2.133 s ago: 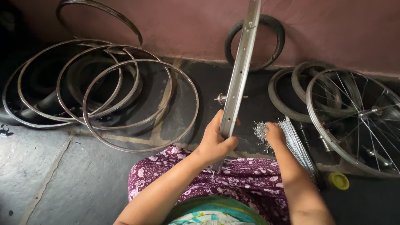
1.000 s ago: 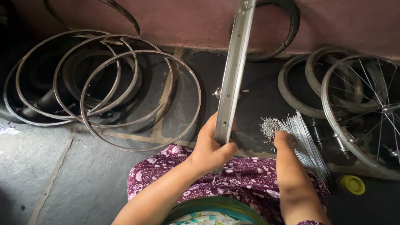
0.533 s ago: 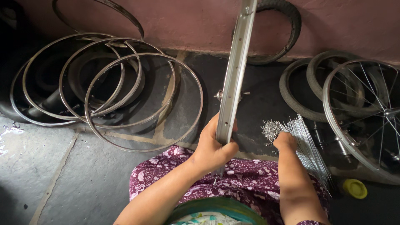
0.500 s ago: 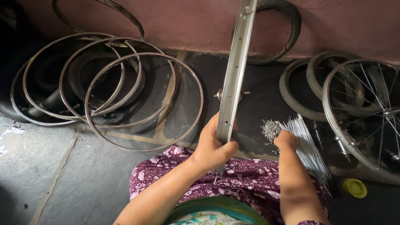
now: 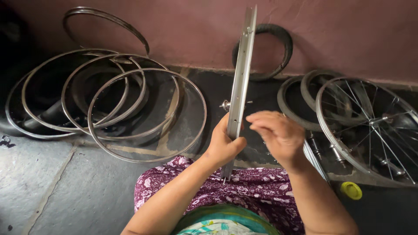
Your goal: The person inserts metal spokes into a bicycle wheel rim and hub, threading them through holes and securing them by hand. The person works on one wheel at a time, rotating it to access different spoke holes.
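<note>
Leaning against the wall, bare rims [image 5: 130, 109] crowd the floor beside a spoked wheel [image 5: 370, 126]. Upright over the lap stands a metal rim [image 5: 241, 78], gripped by the left hand [image 5: 224, 146]; the right hand [image 5: 278, 135] hovers beside it, fingers curled, perhaps pinching something small.

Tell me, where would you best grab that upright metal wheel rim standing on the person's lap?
Probably low on the rim, near where the left hand wraps it now, coming in from the left side. It stands edge-on and narrow, so fingers close around its band easily, and a low grip beside the hub likely steadies it.
</note>
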Tool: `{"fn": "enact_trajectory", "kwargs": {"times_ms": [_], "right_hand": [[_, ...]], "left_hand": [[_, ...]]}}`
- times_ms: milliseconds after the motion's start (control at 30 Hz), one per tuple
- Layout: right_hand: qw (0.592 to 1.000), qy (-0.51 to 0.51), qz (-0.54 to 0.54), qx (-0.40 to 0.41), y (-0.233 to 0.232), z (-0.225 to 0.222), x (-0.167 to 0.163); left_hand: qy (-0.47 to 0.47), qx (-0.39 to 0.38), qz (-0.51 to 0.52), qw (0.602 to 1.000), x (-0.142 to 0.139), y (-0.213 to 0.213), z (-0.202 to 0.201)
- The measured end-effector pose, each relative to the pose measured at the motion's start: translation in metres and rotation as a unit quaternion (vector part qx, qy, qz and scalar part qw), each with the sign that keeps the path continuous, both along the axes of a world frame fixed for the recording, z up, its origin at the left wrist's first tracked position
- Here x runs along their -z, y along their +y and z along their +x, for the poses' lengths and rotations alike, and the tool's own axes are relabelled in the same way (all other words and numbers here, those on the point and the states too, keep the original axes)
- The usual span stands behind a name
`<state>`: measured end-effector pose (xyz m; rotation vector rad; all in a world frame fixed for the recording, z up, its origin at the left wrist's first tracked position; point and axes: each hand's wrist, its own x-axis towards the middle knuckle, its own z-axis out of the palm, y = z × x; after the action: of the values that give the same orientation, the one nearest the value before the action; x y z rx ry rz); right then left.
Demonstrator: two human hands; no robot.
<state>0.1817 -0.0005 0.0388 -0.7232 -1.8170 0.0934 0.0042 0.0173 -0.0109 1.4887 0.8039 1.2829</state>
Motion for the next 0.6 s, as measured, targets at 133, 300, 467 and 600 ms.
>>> {"fn": "enact_trajectory", "kwargs": {"times_ms": [133,300,467,600], "right_hand": [[0.987,-0.128,0.085,0.038,-0.003,-0.03,-0.038],[0.986,-0.146,0.072,0.035,-0.003,-0.038,-0.039],[0.983,-0.168,0.061,0.039,-0.003,-0.033,-0.039],[0.987,-0.153,0.053,0.017,-0.002,-0.033,-0.042]], "left_hand": [[-0.026,0.01,0.023,0.999,0.01,-0.002,0.003],[-0.034,0.013,0.053,0.998,0.02,-0.002,0.006],[-0.035,0.016,0.048,0.998,0.02,0.0,0.007],[-0.015,0.003,0.051,0.999,0.017,0.0,0.006]]}}
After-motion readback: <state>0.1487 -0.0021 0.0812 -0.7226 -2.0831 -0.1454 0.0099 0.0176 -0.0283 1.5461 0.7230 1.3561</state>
